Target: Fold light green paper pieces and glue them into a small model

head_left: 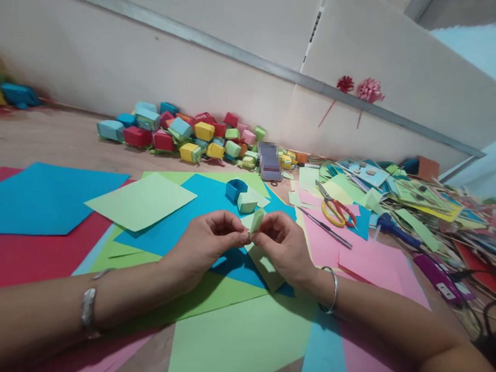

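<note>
Between my two hands, low over the coloured sheets, is a small folded piece of light green paper (256,220). My left hand (209,237) pinches its left side with thumb and forefinger. From the right, the fingertips of my right hand (284,244) are closed on the same piece. Just beyond the fingers stand a small blue paper box (236,191) and a light green paper box (247,202). Under the right hand lies a strip of green paper (265,265), partly hidden. A large blue sheet (157,233) spreads beneath the hands.
Several small coloured paper boxes (177,130) are heaped by the wall. Scissors (336,208), a dark pen-like tool (326,227) and a blue glue gun (396,228) lie to the right, near a purple power strip (437,278) and piled paper pieces. A pale green sheet (140,202) lies left.
</note>
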The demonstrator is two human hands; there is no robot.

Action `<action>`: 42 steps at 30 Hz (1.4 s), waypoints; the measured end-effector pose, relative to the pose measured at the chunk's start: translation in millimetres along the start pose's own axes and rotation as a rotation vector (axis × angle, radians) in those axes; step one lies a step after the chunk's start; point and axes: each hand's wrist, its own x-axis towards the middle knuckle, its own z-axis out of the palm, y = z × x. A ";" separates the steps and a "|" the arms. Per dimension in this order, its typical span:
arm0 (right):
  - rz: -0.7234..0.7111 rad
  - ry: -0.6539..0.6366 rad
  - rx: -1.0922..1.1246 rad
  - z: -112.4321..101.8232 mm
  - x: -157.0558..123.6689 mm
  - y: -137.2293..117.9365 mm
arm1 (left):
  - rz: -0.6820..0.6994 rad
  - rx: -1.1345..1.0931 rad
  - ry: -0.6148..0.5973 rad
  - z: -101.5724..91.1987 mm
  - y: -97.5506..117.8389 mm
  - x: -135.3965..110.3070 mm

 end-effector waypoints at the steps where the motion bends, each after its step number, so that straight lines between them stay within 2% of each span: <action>1: 0.013 -0.019 -0.003 -0.6 0.3 -0.1 | -0.009 0.006 0.003 0.0 0.4 0.2; 5: 0.101 -0.084 -0.042 -2.9 0.8 -2.4 | -0.019 0.051 -0.022 -0.2 0.9 0.9; 9: 0.100 -0.041 -0.047 -3.5 0.8 -8.4 | 0.037 0.081 -0.052 0.1 1.4 -1.0; 12: 0.136 -0.036 0.018 -3.7 0.8 -11.4 | 0.057 0.074 -0.073 0.0 2.7 -2.6; 16: 0.272 -0.068 0.124 -5.8 1.0 -11.6 | 0.076 0.109 -0.107 -1.9 5.1 -0.6; 18: 0.274 -0.096 0.120 -6.8 1.2 -11.6 | 0.086 0.139 -0.100 -3.3 6.2 2.0; 22: 0.199 -0.150 0.059 -6.2 0.5 -11.1 | 0.049 0.156 -0.075 -5.0 7.3 6.1; 32: 0.049 -0.102 0.110 -1.9 -0.5 -4.2 | -0.086 0.079 -0.121 -2.0 3.5 -0.9; 35: -0.017 -0.105 0.006 -4.8 0.7 -4.9 | -0.097 0.066 -0.123 -2.9 3.0 -0.8; 42: -0.304 -0.125 -0.319 -13.4 1.5 -5.8 | -0.108 0.069 -0.092 -1.6 4.9 0.0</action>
